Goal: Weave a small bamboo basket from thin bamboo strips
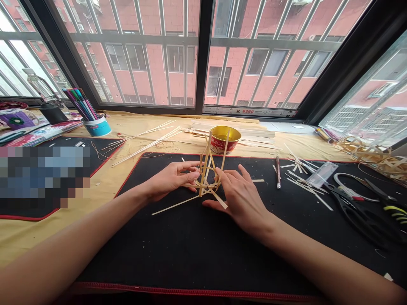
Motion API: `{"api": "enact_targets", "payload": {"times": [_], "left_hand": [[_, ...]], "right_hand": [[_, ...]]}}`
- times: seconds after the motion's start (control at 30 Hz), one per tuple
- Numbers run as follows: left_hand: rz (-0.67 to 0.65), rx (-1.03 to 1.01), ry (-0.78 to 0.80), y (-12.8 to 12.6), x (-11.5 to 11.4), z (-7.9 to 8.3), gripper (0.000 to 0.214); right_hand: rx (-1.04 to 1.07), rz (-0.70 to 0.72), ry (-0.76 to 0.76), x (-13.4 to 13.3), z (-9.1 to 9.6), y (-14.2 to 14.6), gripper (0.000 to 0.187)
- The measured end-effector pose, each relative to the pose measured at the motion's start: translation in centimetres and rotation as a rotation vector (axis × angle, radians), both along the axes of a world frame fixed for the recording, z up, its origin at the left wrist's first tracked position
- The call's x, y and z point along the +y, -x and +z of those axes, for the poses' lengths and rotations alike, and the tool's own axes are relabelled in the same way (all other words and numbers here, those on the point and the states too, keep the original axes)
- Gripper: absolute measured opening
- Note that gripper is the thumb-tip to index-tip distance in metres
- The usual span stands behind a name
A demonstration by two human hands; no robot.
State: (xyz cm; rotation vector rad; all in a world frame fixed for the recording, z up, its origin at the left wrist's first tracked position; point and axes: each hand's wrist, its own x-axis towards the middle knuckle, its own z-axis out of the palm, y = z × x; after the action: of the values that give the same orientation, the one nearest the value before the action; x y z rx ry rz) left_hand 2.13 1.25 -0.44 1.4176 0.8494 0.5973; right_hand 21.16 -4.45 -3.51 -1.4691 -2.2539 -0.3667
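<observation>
A small, partly woven bamboo basket frame (207, 185) stands on the black mat (178, 245), with upright strips rising from it and loose strip ends splaying out at its base. On its left side, my left hand (173, 180) pinches a thin bamboo strip of the hoop between thumb and fingers. My right hand (243, 195) curves round the right side, index finger on the hoop and thumb low by the base. Its inner fingers are partly hidden. Just behind the frame is a red tin (224, 146) with a gold inside.
To the right lie a pen (278, 171), cut strips (308, 190), a clear plastic piece (322, 174), black-handled scissors (349, 216) and pliers (396, 209). Bamboo strips (149, 144) lie behind. A cup of pens (97, 126) stands left, and coiled strips (378, 163) are far right.
</observation>
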Motion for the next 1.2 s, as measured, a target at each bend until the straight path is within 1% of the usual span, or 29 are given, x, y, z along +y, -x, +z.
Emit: {"api": "enact_targets", "payload": {"times": [0.13,0.4,0.8,1.0,1.1,1.2], "left_hand": [[0.003,0.004,0.003,-0.1,-0.1,0.1,0.044],[-0.029,-0.006,0.052,0.2,-0.2,0.2,0.047],[-0.021,-0.059,0.083,0.3,-0.1,-0.1,0.044],[0.053,-0.093,0.183,0.1,-0.3,-0.2,0.044],[0.088,-0.107,0.195,0.0,-0.4,-0.3,0.039],[0.075,-0.096,0.189,0.0,-0.4,-0.2,0.039]], "right_hand": [[0.019,-0.071,-0.077,-0.2,-0.4,0.8,0.065],[0.011,-0.092,-0.188,0.1,-1.3,1.1,0.055],[0.038,-0.077,-0.209,0.4,-1.5,1.1,0.048],[0.066,-0.075,-0.206,0.6,-1.4,1.2,0.048],[0.084,-0.069,-0.207,0.7,-1.5,1.2,0.049],[0.084,-0.065,-0.207,0.7,-1.6,1.2,0.05]]}}
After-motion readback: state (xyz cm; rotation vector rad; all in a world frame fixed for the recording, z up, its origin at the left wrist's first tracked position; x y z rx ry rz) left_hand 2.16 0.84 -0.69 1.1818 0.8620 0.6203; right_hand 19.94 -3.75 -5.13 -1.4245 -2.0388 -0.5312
